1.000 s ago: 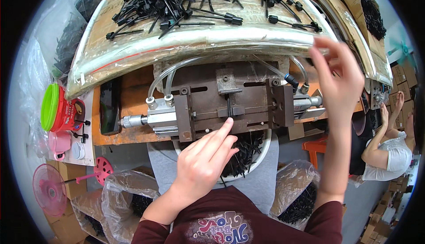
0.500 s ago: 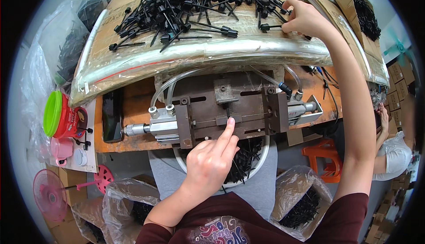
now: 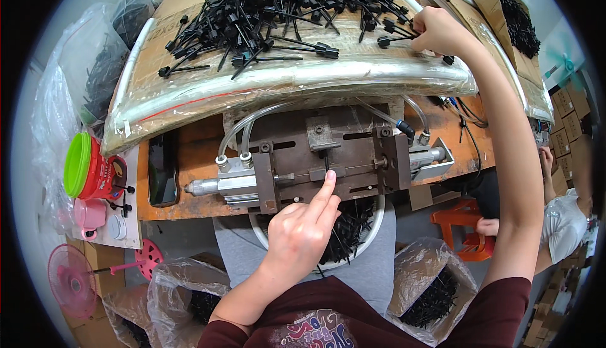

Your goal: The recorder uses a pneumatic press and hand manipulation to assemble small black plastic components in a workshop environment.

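Observation:
My left hand [image 3: 302,225] reaches over a dark metal fixture [image 3: 293,149], index finger straight and the other fingers partly curled. Its fingertip presses on a small block at the fixture's middle, where a thin black stem [image 3: 326,158] lies; the rest is hidden under the finger. At the right end of a heap of black plastic parts [image 3: 278,7], each a thin stem with a ribbed head, my right hand [image 3: 442,32] is closed. Between its fingertips is the stem end of one such black stemmed part [image 3: 394,40].
Air cylinders [image 3: 238,182] with clear hoses flank the fixture on the wooden bench [image 3: 189,210]. A white basket [image 3: 379,222] of black parts sits below, between plastic-lined boxes [image 3: 435,291]. A red tub [image 3: 95,171] stands left; an orange stool [image 3: 451,222] and another person [image 3: 562,222] are right.
Rods of both side cylinders have moved inward toward the fixture's middle. My right hand's fingers have closed at the black part. My left fingertip stays put. The other person's hand has moved near the stool.

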The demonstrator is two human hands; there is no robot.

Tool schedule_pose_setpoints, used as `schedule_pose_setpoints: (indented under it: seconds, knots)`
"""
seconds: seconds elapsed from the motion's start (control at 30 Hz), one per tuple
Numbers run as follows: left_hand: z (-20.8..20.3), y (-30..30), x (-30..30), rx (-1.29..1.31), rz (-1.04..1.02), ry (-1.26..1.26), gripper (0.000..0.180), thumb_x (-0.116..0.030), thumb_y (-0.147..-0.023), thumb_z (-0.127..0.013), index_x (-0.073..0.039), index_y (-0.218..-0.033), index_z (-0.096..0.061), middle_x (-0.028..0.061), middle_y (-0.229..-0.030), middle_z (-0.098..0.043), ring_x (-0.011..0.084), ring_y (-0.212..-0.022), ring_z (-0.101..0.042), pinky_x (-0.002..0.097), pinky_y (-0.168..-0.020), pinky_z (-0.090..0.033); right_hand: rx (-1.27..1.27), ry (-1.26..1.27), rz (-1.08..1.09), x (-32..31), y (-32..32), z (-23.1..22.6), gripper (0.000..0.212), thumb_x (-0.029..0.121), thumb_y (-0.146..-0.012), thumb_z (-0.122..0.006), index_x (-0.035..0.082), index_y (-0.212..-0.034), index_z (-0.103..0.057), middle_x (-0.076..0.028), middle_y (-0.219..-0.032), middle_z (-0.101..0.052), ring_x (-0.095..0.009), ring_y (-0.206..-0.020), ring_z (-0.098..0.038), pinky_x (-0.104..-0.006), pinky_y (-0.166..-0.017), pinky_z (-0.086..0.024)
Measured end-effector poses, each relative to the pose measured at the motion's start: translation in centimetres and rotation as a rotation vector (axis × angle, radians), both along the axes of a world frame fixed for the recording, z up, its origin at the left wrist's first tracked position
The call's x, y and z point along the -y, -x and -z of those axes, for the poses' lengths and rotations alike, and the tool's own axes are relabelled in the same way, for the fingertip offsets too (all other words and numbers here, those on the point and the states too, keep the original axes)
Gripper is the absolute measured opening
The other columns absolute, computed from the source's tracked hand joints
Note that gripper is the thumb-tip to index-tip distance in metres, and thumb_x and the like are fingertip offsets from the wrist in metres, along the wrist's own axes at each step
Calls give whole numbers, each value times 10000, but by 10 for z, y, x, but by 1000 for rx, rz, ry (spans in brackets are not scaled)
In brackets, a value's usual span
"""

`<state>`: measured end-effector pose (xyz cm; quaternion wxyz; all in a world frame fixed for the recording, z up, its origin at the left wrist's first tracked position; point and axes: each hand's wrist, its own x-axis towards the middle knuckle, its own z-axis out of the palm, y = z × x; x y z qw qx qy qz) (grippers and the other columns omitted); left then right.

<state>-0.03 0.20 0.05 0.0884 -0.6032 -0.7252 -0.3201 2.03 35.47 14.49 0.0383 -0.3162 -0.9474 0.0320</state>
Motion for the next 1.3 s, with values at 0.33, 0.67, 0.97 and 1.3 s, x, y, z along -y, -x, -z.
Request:
schedule_pose_setpoints:
  seconds: [0.33, 0.67, 0.97, 1.3]
  knots:
    - [-6, 1, 9, 28, 43, 3, 246, -92, -708, -791, -20, -920, -688, 136, -1214, -666, 191, -617, -660, 279, -582, -522, -27, -390, -343, -4, -34, 15, 171, 126, -869, -659, -20, -956, -672, -164, -877, -651, -360, -858, -627, -425, -777, -496]
    - [-31, -5, 30, 518, 257, -28, 464, -201, -710, -852, -19, -1103, -686, 156, -1260, -641, 140, -717, -685, 245, -632, -552, -364, -570, -535, 28, -47, 10, 170, 51, -856, -638, 11, -1021, -652, -113, -922, -636, -338, -844, -648, -414, -740, -527]
    - [-41, 13, 9, 1611, 432, -403, 619, 93, -861, -651, 37, -1429, -413, 215, -1407, -469, 215, -1071, -634, 300, -835, -579, -586, -321, -817, 149, -69, 19, 344, -21, -717, -667, -38, -1059, -633, -159, -894, -643, -295, -741, -661, -374, -611, -548]
    - [-37, 9, 41, 887, 347, -311, 386, 9, -610, -871, 16, -970, -732, 152, -956, -679, 222, -843, -690, 307, -723, -594, -745, -148, -600, 170, -85, 56, 348, -140, -685, -648, -59, -1024, -642, -181, -908, -639, -305, -782, -653, -330, -704, -547]
